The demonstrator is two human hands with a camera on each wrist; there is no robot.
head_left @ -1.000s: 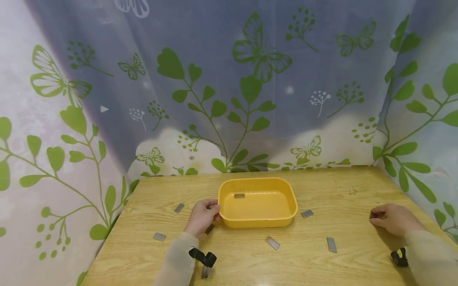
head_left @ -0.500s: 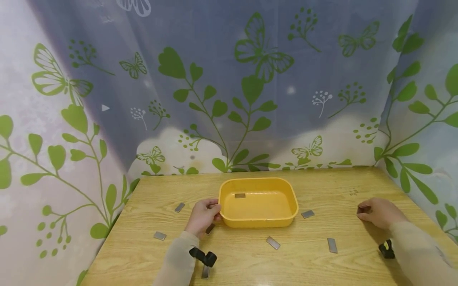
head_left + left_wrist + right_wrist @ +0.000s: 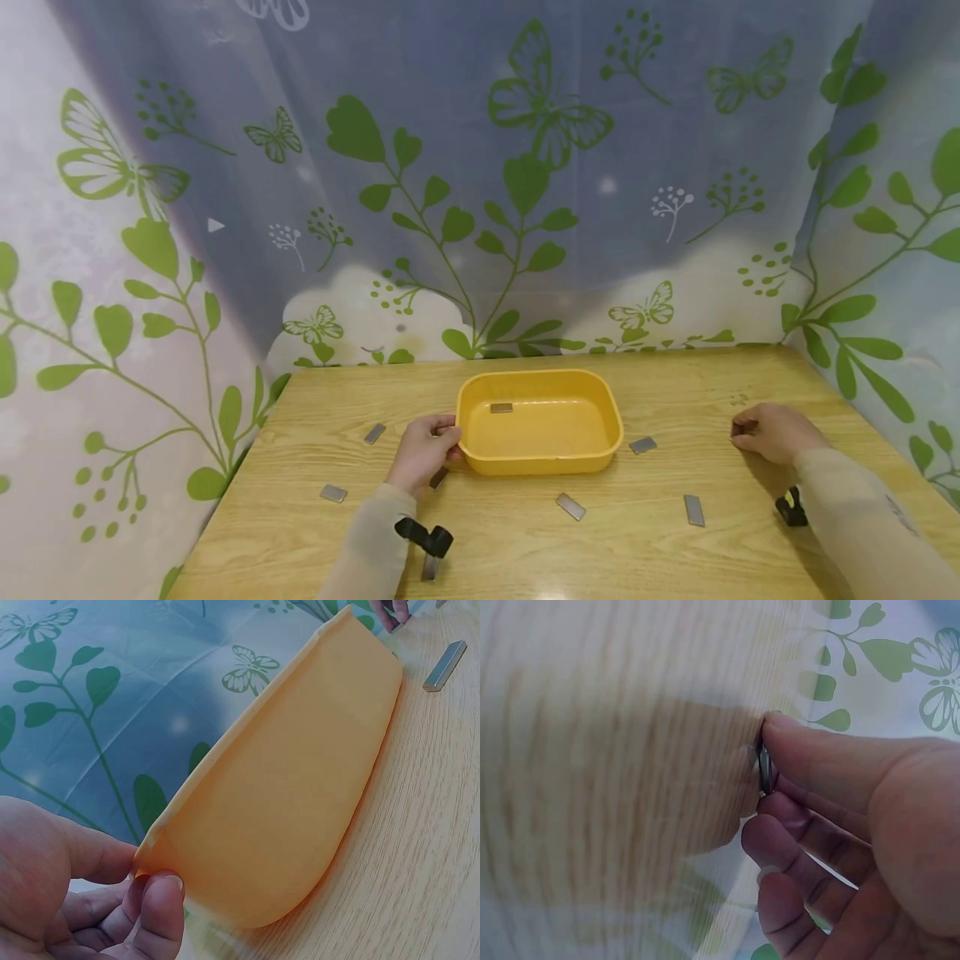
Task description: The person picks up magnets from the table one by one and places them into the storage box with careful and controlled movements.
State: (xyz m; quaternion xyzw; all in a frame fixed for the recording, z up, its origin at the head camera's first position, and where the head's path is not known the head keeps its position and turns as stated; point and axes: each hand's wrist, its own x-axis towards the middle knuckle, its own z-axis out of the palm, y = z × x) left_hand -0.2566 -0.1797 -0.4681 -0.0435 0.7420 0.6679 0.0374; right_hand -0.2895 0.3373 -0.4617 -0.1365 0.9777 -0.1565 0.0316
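Observation:
My left hand (image 3: 425, 454) pinches the left rim of a yellow plastic basin (image 3: 540, 465), thumb and finger on either side of the lip in the left wrist view. One small grey metal block (image 3: 501, 408) lies inside the basin, toward its back left. Off to the right, my right hand (image 3: 780, 433) is above the table. Between its thumb and fingertips it pinches a thin metal block (image 3: 765, 771), seen edge-on in the right wrist view and hidden by the fingers in the head view.
Around the basin, several similar blocks lie scattered on the wooden table (image 3: 622, 550), among them a block (image 3: 642, 445) by its right side, a block (image 3: 571, 506) in front and a block (image 3: 693, 510) further right. A patterned curtain (image 3: 420, 250) borders the table.
My right hand has moved left and slightly farther back over the table, toward the basin. My left hand keeps its hold on the rim, and the basin stays in place.

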